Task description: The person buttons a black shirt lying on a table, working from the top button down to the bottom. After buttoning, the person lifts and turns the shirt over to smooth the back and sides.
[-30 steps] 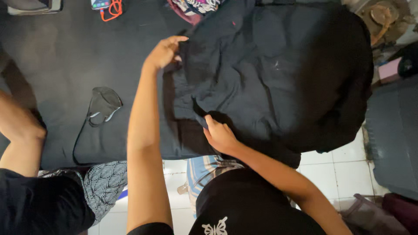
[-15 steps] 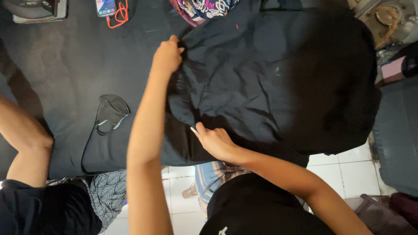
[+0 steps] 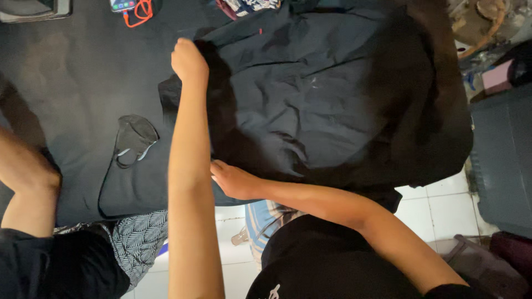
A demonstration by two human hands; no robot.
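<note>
A large, rumpled dark garment [image 3: 332, 105] lies spread over a dark grey mat [image 3: 72, 83]. My left hand [image 3: 189, 58] reaches far forward and is closed on the garment's far left edge. My right hand [image 3: 233, 180] lies at the near left edge, fingers pointing left and pinching the cloth. My left forearm crosses over the garment's left side and hides part of it.
A dark face mask [image 3: 133, 138] lies on the mat left of my arm. A phone with an orange cable [image 3: 130, 6] sits at the far edge. Another person's leg [image 3: 25, 177] rests at the left. A grey container [image 3: 504, 160] stands right; white tiles [image 3: 443, 205] show below.
Both my hands have shifted left along the garment, drawing its left edge with them. The mask has stayed where it was.
</note>
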